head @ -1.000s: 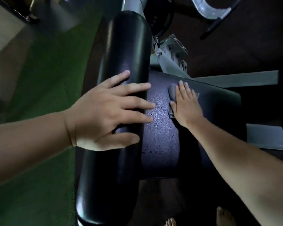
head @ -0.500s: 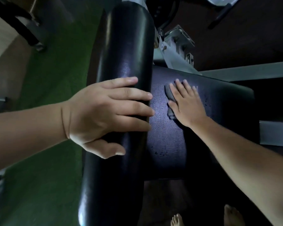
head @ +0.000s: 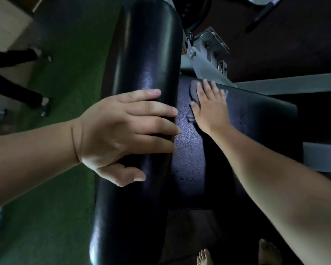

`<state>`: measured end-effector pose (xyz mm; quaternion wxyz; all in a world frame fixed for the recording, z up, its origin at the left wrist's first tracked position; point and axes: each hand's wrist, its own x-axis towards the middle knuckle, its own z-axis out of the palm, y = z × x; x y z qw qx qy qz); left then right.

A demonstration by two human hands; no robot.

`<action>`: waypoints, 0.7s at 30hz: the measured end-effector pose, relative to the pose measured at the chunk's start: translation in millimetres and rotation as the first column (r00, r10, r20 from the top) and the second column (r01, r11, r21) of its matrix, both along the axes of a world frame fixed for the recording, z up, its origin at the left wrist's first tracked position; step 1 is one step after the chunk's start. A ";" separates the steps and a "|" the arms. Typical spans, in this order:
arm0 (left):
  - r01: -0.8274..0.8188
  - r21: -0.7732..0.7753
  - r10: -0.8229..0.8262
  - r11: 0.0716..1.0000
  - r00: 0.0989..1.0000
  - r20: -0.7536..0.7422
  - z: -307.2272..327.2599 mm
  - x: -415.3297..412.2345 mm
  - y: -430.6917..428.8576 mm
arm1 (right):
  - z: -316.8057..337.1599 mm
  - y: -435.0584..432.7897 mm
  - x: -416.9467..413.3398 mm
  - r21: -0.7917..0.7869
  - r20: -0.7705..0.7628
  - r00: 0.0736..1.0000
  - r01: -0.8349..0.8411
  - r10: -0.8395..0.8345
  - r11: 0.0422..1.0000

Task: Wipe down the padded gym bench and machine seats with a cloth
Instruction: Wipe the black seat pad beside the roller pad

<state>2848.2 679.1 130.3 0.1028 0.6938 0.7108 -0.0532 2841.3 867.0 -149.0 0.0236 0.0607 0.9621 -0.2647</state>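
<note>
A long black padded roller (head: 141, 54) runs from top to bottom of the view. My left hand (head: 122, 134) rests on it, fingers laid over its top and thumb against its near side. To its right lies the flat black machine seat (head: 256, 131). A dark grey cloth (head: 194, 92) sits on the seat's far edge, and my right hand (head: 210, 108) presses it flat with straight fingers. Most of the cloth is hidden under that hand.
Grey metal frame bars (head: 294, 85) and a bolted bracket (head: 208, 44) stand behind and to the right of the seat. Green turf (head: 55, 207) covers the floor on the left, with dark machine legs (head: 27, 92). My bare feet (head: 204, 257) show at the bottom.
My right hand has slid the cloth a little farther up the seat toward its back edge. My left hand's thumb has wrapped lower around the roller. The camera has moved slightly.
</note>
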 end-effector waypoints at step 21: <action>0.028 0.001 -0.028 1.000 0.999 -0.026 1.1 0.5 -0.2 | -28.5 25.0 111.0 0.065 -0.017 0.996 -0.085 0.087 0.994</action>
